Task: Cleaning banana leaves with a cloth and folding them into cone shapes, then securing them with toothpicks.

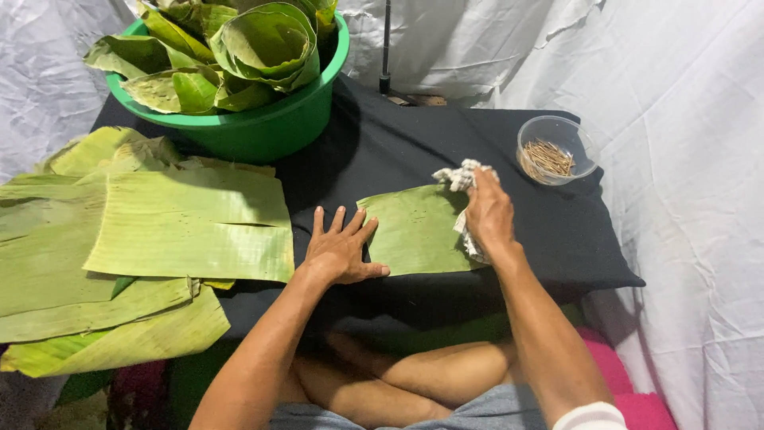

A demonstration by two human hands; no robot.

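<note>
On the black cloth-covered table (382,151) in front of the seated person lies a small rectangular piece of green banana leaf (414,231), flat and near the table's front edge. Both hands are on it, set apart from each other at its two ends. The left hand (338,251) lies palm down with its fingers spread, pressing on the leaf's left edge, the thumb stretched along the lower border; it grips nothing. The right hand (488,213) is closed around a crumpled white cloth rag (461,179), which sticks out above the knuckles and below the palm, and the rag rests on the right end of the same leaf piece. To the left, a stack of large flat green banana leaf sheets (159,231) covers the table's left side and hangs over its edge, just beside the left hand but not touching it. At the back left stands a round green plastic basin (263,127) filled with rolled and folded banana leaves (239,48). At the back right, well apart from the hands, sits a small clear plastic bowl (585,147) holding thin brown wooden sticks (547,159). White wrinkled sheeting (684,119) hangs behind and to the right of the table. The person's crossed bare legs (414,374) show below the table's edge.
</note>
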